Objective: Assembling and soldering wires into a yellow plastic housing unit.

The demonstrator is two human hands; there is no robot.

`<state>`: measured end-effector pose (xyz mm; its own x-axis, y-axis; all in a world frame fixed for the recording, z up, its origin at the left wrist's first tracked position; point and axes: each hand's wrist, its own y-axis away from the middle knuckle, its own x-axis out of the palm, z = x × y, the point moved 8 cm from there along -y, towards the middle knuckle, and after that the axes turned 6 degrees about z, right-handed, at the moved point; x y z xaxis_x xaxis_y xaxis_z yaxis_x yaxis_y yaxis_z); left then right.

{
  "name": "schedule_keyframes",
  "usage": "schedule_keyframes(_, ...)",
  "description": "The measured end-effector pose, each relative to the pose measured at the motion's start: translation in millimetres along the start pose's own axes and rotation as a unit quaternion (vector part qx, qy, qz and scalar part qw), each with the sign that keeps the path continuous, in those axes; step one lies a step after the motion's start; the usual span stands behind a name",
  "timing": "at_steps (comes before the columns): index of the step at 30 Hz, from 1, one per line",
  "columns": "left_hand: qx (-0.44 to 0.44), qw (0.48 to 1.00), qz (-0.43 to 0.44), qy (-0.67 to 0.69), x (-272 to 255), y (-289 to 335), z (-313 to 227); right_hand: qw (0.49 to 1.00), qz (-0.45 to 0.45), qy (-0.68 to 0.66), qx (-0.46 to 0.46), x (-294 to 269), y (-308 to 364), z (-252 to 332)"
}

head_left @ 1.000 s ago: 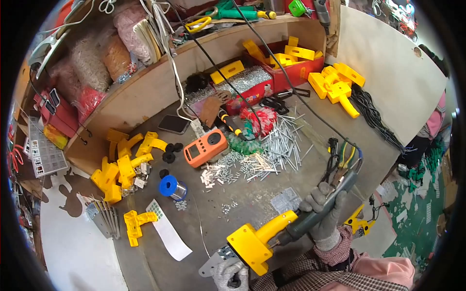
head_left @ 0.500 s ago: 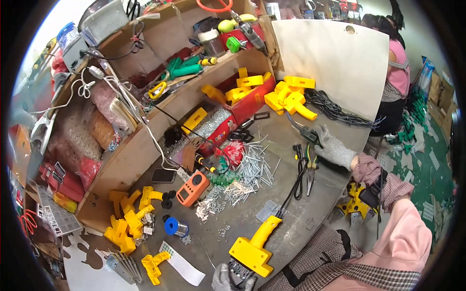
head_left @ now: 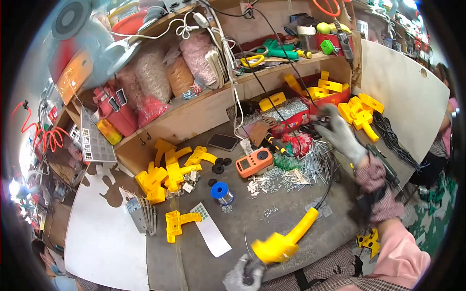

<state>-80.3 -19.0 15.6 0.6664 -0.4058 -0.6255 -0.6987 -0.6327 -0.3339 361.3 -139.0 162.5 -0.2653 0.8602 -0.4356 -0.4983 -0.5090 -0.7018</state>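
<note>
At the near edge of the bench, my left hand (head_left: 242, 274), in a grey glove, is closed round the dark metal end of a yellow corded tool (head_left: 279, 245). The tool is blurred; its handle points up and to the right, with a black cord (head_left: 331, 183) running from it. My right hand (head_left: 342, 136), also gloved, is raised in front of the red bins. Its fingers are curled on a black cord connector (head_left: 318, 125), which is smeared by motion and partly hidden. A black cable hangs down from above toward that hand.
Loose screws (head_left: 318, 162), an orange meter (head_left: 255, 162) and a solder spool (head_left: 222, 193) lie mid-bench. Yellow housings (head_left: 167, 172) are piled left, others (head_left: 359, 114) at back right. A white strip (head_left: 213, 235) lies in front. Shelves (head_left: 213, 104) line the back.
The view has turned left. My right hand has moved from the bench's right side toward the red bins with the connector. My left hand still holds the tool, which has tilted.
</note>
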Motion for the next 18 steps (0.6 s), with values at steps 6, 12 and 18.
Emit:
schedule_keyframes(6,0.081,0.973,0.006,-0.216,10,-16,-5,0.823,0.505,0.246,-0.083,199,-53,15)
schedule_keyframes(12,0.046,0.974,0.061,-0.215,25,-14,-10,0.714,0.603,0.326,-0.144,240,-42,7)
schedule_keyframes(18,0.035,0.975,0.081,-0.202,27,-23,-6,0.792,0.477,0.333,-0.187,242,-41,32)
